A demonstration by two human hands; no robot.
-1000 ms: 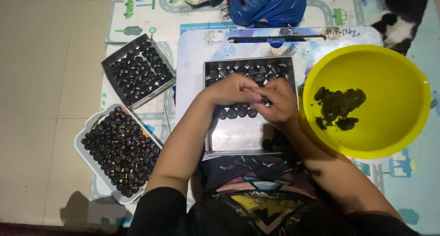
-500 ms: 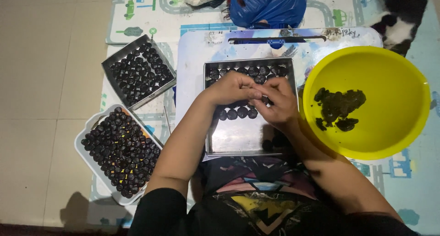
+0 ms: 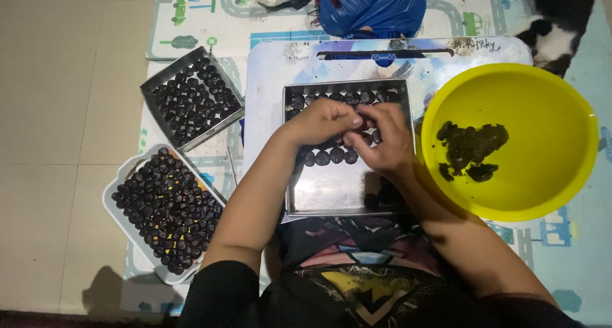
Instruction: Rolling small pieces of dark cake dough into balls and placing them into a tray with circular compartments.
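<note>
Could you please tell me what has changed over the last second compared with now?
Nothing visibly changed. Both hands, left hand and right hand, stay together over the dark balls in the middle tray. The yellow bowl and the two side trays stayed put.

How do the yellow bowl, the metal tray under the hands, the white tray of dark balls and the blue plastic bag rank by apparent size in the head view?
1. yellow bowl
2. metal tray under the hands
3. white tray, close to the metal tray, so unsure
4. blue plastic bag, cut off by the frame edge
</note>
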